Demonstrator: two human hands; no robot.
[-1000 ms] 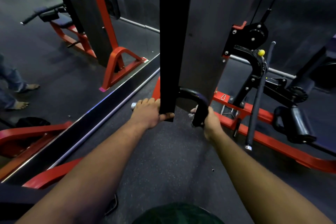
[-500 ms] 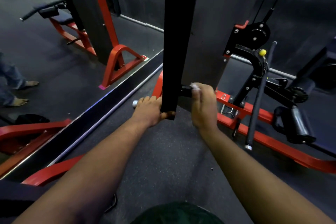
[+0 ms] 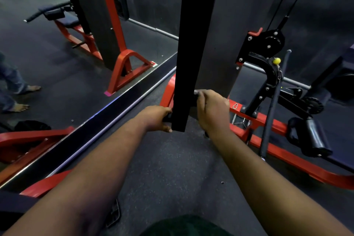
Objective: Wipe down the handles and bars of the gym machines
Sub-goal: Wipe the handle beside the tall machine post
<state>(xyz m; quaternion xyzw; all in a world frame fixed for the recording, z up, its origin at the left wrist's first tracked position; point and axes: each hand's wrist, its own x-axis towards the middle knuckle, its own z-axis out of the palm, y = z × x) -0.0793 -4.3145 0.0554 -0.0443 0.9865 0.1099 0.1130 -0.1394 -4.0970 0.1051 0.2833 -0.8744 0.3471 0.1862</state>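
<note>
The right hand (image 3: 212, 110) has slid its cloth (image 3: 197, 92) up the curved handle (image 3: 194, 99), fingers curled round it. The left hand (image 3: 158, 119) still grips the bar end; that handle looks nearly wiped.

Bare forearms, dark green garment (image 3: 188, 226) below

Both arms extended, left grip (image 3: 157, 119) and right grip (image 3: 211, 110) curled.

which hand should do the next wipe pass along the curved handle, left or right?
Right. The right hand is wrapped over the curved handle with a bit of white cloth showing at its fingers. The left hand grips the bar end beside the black upright, likely steadying it.
</note>
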